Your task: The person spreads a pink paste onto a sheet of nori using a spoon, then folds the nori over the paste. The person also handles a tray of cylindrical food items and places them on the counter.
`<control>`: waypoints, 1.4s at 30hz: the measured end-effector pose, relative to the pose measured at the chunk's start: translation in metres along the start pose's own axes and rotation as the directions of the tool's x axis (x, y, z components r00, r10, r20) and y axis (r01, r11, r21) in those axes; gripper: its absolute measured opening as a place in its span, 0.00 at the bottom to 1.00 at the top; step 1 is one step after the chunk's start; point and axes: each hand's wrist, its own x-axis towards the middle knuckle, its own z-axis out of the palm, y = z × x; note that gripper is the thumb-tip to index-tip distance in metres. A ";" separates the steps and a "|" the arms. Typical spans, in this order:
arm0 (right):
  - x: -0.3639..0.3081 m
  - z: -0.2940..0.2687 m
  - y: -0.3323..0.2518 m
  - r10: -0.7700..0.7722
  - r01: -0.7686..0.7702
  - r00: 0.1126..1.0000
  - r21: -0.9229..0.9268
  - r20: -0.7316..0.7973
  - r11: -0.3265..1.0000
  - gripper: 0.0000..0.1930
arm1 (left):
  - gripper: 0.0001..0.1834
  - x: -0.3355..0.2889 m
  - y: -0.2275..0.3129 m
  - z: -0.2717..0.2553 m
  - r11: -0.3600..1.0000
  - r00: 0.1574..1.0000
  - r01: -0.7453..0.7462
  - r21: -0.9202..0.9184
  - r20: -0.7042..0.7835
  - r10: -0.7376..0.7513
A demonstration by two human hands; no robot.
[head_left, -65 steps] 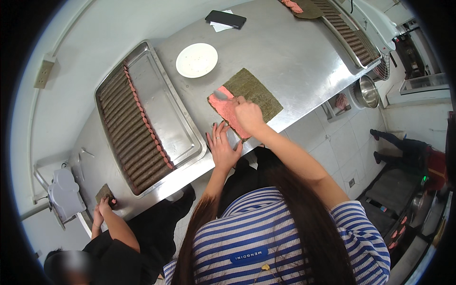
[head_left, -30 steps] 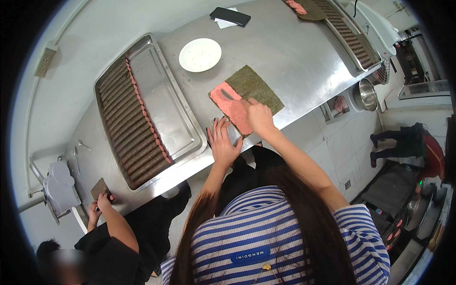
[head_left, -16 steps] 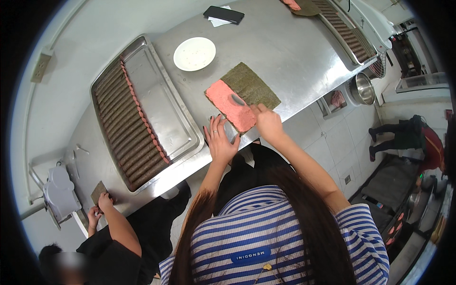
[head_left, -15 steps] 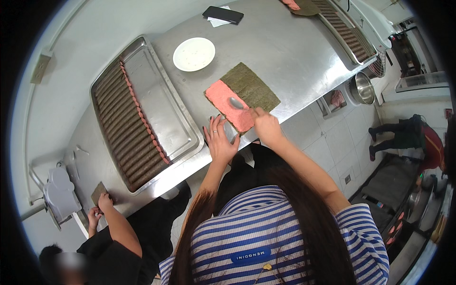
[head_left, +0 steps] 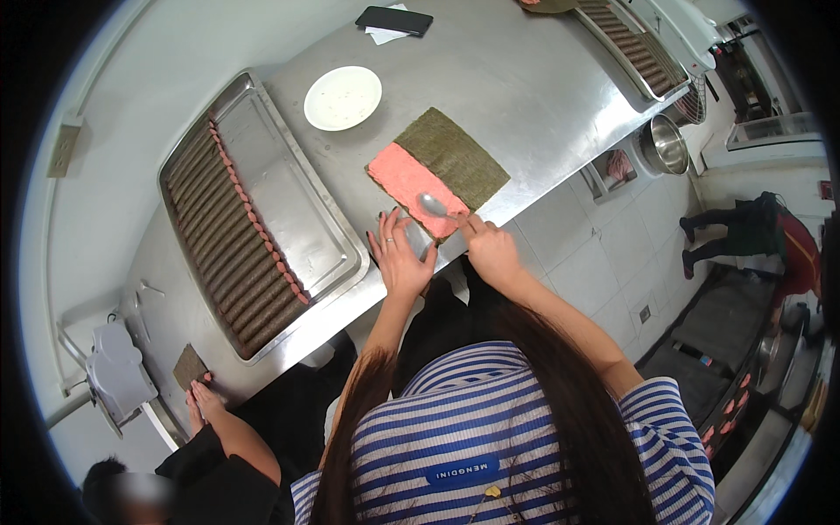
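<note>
A dark green seaweed sheet point(head_left: 455, 157) lies flat on the steel table in front of me. Pink paste point(head_left: 398, 175) covers its left, nearer half in a smooth layer. My right hand point(head_left: 494, 255) is closed round the handle of a metal spoon point(head_left: 431, 205), whose bowl rests on the paste toward the near end. At the sheet's near left corner is my left hand point(head_left: 403, 261), fingers spread; the fingertips are at its edge, and contact is hard to tell. To the left, a steel tray point(head_left: 328, 197) holds a row of dark seaweed rolls point(head_left: 232, 254) with pink ends.
A white plate point(head_left: 343, 98) with small residue and a black phone point(head_left: 395, 20) lie farther back. Another tray of rolls point(head_left: 634, 48) stands far right. At lower left, a co-worker's hands point(head_left: 203, 404) touch a small seaweed piece point(head_left: 189, 366). A steel bowl point(head_left: 665, 144) sits beyond the table edge.
The spoon bowl has slid over the paste toward the sheet's near end. My left hand stays at the corner. The co-worker's hands have shifted at the small seaweed piece. The whole view has moved slightly.
</note>
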 end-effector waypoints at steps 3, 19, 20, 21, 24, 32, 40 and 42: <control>-0.010 0.005 -0.003 -0.055 0.052 0.996 0.039 0.074 0.998 0.22 | 0.34 0.001 0.002 0.000 1.000 1.000 0.019 -0.002 0.019 -0.019; -0.036 -0.003 0.004 -0.039 0.025 0.994 0.137 0.101 0.990 0.24 | 0.32 0.000 0.001 -0.001 1.000 1.000 0.019 -0.013 0.015 -0.019; -0.035 -0.005 0.006 -0.036 0.024 0.996 0.152 0.079 0.988 0.24 | 0.32 0.000 0.001 -0.001 1.000 1.000 0.016 -0.024 0.008 -0.016; -0.034 -0.008 0.011 -0.034 0.024 0.998 0.167 0.057 0.986 0.24 | 0.32 0.000 0.001 -0.001 0.999 1.000 0.013 -0.035 0.001 -0.013; -0.030 -0.012 0.023 0.101 -0.106 0.994 0.146 0.038 0.984 0.25 | 0.31 0.000 0.000 0.001 0.999 1.000 0.014 -0.036 -0.008 -0.014; -0.028 -0.012 0.008 -0.005 -0.019 0.997 0.312 0.078 0.950 0.21 | 0.30 0.000 -0.002 0.002 0.999 1.000 0.015 -0.038 -0.020 -0.016; 0.078 -0.011 0.073 0.189 -0.193 0.980 0.582 0.069 0.790 0.16 | 0.29 -0.005 -0.002 -0.002 0.995 0.998 0.022 -0.094 -0.057 -0.028; 0.100 -0.006 0.084 0.169 -0.241 0.970 0.578 0.177 0.780 0.16 | 0.28 -0.005 -0.002 -0.001 0.995 0.998 0.019 -0.094 -0.065 -0.025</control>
